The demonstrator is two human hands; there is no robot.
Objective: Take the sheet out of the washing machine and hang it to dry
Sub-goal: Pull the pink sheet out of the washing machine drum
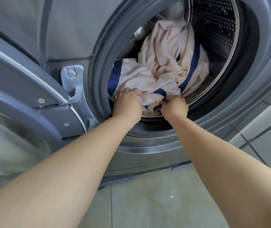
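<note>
- As both forearms run up from the bottom of the frame, the two hands meet at the lower lip of the porthole, centre of the frame: left hand (pixel 126 102) and right hand (pixel 174 105), near each other and level, neither plainly the nearer to the load.
- Left hand: fingers curled into a bunch of the sheet (pixel 164 63) at its near left edge. Right hand: fingers pinching a fold just beside a blue band, at the near right edge. Both hold cloth; neither is spread.
- Sheet position: crumpled in the drum (pixel 213 27), its near end spilling onto the door seal (pixel 102 63) under the hands, the bulk lying up and away from them, toward the upper right of the frame.
- Long axis: the heap runs from the hands back into the drum, so in my judgement the pull must come straight back toward the lower frame, over the seal.
- Risk, as a judgement: twisted folds could drag on the seal.
- Door (pixel 16 99): swung open, left of the frame, beside the left forearm.
- Count: hands, two; sheet, one seen, pale with dark blue bands; drum, one; door, one. Whether other items lie beneath the sheet cannot be told.
- Floor (pixel 148 203): pale tiles, bottom of the frame.
</note>
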